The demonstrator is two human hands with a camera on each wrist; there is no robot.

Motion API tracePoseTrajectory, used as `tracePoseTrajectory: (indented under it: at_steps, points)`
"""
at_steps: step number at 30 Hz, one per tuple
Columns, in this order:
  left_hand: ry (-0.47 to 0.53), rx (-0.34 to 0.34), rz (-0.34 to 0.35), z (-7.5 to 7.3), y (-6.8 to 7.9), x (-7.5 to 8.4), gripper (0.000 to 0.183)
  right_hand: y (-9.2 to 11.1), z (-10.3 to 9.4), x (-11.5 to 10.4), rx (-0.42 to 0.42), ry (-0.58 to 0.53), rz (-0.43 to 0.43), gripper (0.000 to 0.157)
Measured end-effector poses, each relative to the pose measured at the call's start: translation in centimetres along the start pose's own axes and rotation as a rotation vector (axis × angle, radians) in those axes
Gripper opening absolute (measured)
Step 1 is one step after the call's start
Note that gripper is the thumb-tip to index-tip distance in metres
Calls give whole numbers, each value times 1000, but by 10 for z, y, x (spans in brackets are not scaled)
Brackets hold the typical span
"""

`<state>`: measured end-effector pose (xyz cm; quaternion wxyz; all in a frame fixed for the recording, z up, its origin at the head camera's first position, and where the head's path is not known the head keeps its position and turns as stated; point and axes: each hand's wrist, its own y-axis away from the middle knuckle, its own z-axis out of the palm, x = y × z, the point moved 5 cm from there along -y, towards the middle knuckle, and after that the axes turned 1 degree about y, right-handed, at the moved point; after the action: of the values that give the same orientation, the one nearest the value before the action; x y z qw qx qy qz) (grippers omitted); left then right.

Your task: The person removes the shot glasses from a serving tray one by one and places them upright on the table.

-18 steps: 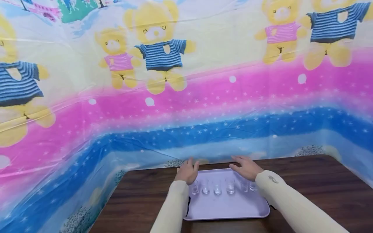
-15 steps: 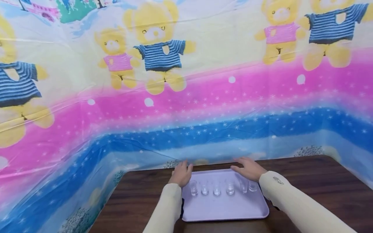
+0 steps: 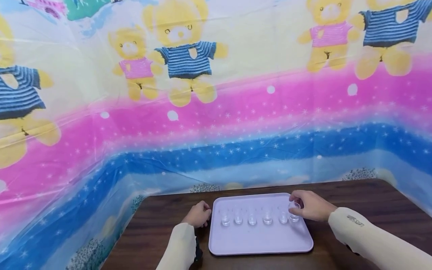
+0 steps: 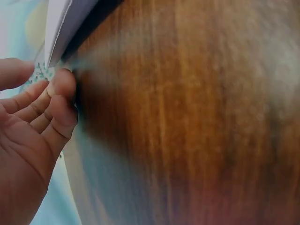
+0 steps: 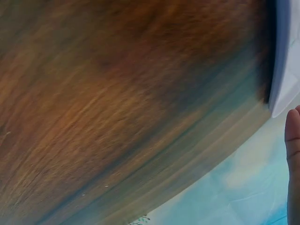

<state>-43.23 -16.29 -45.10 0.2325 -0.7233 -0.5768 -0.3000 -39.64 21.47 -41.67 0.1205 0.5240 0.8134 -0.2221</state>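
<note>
At the right end of the row, on the pale lilac rectangular tray (image 3: 260, 242), I have the right hand (image 3: 314, 206) pinching the clear round cup (image 3: 294, 218) near its rim. My left hand (image 3: 196, 215) (loosely curled, holding nothing) is just beside the tray's left edge. I judge this the grasping step; next calls for a straight lift, sparing the neighbouring clear cup (image 3: 283, 218).

Seemingly colourless glass (image 3: 295, 216), lilac tray (image 3: 260, 240).

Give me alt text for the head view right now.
Right hand curled around the rightmost clear glass of six in a row on a lilac tray. Left hand beside the tray's left edge; dark wooden table, teddy-bear backdrop.
</note>
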Motion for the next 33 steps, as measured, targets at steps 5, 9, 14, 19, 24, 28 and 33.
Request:
tracePoseTrajectory:
  at_steps: [5, 9, 14, 19, 24, 28, 33]
  points:
    - [7, 7, 8, 2, 0, -2, 13, 5, 0, 3, -16, 8, 5, 32]
    - [4, -1, -2, 2, 1, -2, 14, 7, -2, 3, -10, 1, 11, 29]
    - [-28, -21, -1, 3, 1, -2, 12, 7, -3, 5, -6, 1, 14, 25]
    - [-41, -27, -3, 4, 0, -1, 9, 6, -3, 5, -5, 6, 23, 24]
    - [-40, -27, 1, 2, 0, -2, 8, 2, -4, 0, -1, 5, 37, 25]
    - [-29, -34, 0, 3, 2, -1, 8, -3, -8, 1, 23, 8, 23, 26]
    - [-26, -37, -4, 3, 1, 1, 8, -12, -20, 12, 78, 15, 33, 23]
